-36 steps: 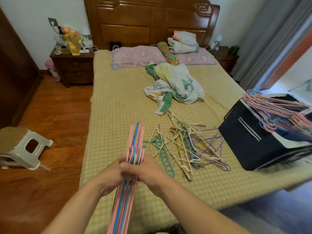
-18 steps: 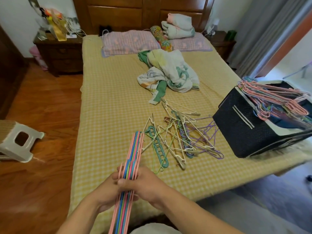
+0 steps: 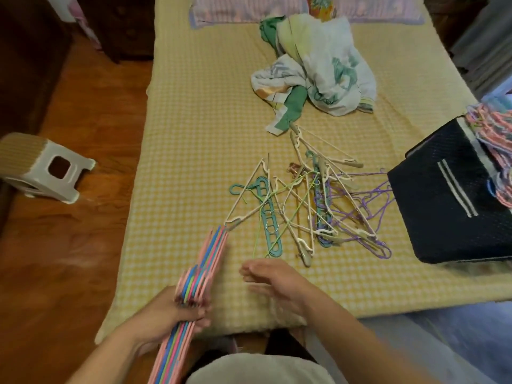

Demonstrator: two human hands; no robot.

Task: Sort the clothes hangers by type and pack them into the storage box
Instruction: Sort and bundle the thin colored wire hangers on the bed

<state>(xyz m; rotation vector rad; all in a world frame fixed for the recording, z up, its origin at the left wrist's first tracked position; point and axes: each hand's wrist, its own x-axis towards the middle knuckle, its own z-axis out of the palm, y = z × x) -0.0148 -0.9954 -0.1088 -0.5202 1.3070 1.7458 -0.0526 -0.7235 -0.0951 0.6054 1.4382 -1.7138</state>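
Observation:
My left hand [image 3: 177, 309] grips a thick stack of pink, blue and green plastic hangers [image 3: 206, 261] held edge-on over the bed's near left corner. My right hand [image 3: 274, 278] hovers to the right of the stack, fingers relaxed, holding nothing. Just beyond it a tangled pile of cream, teal, green and purple hangers [image 3: 310, 206] lies on the yellow checked bedspread [image 3: 194, 134]. The dark mesh storage box [image 3: 448, 206] sits at the bed's right edge, with several pink and blue hangers [image 3: 493, 145] heaped in it.
A crumpled white and green cloth [image 3: 318, 70] lies behind the hanger pile, with pillows [image 3: 249, 9] at the head of the bed. A small plastic stool [image 3: 41, 167] stands on the wooden floor to the left. Dark furniture lines the left wall.
My right hand has let go of the hanger stack and moved right, open. The left hand alone holds the stack, which leans right. The view has tipped further down.

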